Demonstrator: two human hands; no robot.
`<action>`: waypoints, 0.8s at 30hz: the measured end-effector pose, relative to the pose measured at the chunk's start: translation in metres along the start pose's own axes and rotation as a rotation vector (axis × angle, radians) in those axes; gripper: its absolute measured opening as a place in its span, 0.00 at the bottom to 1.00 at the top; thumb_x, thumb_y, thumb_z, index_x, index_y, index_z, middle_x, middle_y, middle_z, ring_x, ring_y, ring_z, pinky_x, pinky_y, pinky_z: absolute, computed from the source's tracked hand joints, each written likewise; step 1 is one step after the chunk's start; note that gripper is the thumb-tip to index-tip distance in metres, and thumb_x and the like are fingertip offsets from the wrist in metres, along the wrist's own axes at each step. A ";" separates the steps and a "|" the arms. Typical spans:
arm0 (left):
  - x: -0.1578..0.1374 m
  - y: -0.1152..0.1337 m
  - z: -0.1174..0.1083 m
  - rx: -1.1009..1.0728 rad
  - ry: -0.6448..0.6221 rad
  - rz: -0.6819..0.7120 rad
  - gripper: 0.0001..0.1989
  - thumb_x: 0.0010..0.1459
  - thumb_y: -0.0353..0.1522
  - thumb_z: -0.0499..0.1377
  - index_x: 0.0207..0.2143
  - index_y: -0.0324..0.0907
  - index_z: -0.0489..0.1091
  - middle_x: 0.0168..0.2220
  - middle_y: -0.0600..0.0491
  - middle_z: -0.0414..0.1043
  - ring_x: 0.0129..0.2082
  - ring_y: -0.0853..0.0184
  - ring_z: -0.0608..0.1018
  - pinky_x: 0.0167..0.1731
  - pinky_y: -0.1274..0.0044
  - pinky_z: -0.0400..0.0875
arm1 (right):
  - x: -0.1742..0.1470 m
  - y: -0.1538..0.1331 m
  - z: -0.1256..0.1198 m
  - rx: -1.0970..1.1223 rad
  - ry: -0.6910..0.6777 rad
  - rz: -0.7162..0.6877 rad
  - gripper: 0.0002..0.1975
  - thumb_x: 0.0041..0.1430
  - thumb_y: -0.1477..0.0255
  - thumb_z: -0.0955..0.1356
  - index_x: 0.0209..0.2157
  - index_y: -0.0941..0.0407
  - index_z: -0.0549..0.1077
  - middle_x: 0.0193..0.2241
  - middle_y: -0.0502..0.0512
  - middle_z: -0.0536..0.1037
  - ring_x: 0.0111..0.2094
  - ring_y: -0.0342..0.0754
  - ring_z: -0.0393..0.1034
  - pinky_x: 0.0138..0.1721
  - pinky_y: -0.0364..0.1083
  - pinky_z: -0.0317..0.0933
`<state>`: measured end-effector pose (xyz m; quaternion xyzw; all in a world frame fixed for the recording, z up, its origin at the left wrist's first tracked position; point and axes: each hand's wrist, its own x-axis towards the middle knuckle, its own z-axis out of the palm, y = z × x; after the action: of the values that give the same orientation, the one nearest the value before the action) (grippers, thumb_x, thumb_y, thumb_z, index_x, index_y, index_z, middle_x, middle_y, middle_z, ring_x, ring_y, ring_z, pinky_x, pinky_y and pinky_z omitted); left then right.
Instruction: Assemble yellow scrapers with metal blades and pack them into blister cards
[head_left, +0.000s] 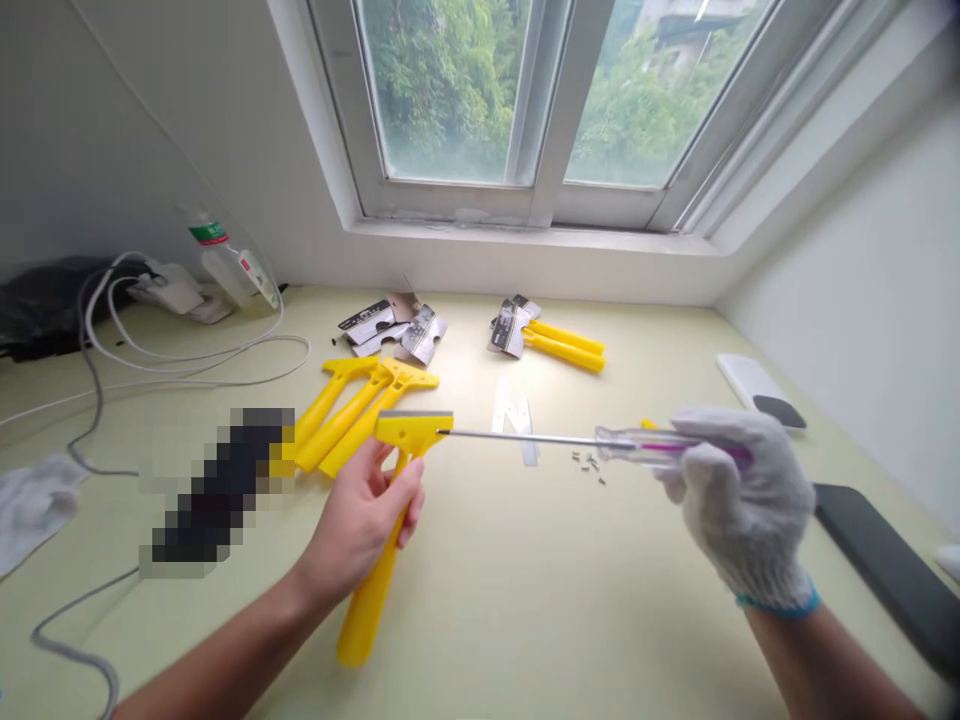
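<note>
One scraper left of screws, neck gripped in your left hand; gloved right hand closed round screwdriver. Scraper looks light, stiff, smooth; hold neck, clear of metal edge.

Yellow scraper, tilted, head up, clear-handled screwdriver, nearly level, tip at the scraper's head

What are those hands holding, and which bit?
The left hand holds a scraper by its upper handle; the right hand, a screwdriver by its handle.
</note>
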<state>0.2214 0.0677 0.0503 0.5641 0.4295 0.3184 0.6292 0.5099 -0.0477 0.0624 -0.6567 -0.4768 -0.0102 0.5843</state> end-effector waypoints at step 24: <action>0.024 -0.002 0.011 -0.099 -0.025 0.212 0.17 0.55 0.36 0.59 0.47 0.47 0.63 0.47 0.54 0.65 0.16 0.83 0.67 0.11 0.85 0.60 | 0.007 -0.016 -0.003 -0.128 -0.059 -0.198 0.11 0.62 0.66 0.68 0.45 0.53 0.70 0.31 0.53 0.76 0.26 0.45 0.72 0.29 0.47 0.69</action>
<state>0.2410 0.0842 0.0436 0.5787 0.3432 0.3967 0.6244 0.5051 -0.0484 0.0796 -0.6423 -0.5548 -0.0791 0.5228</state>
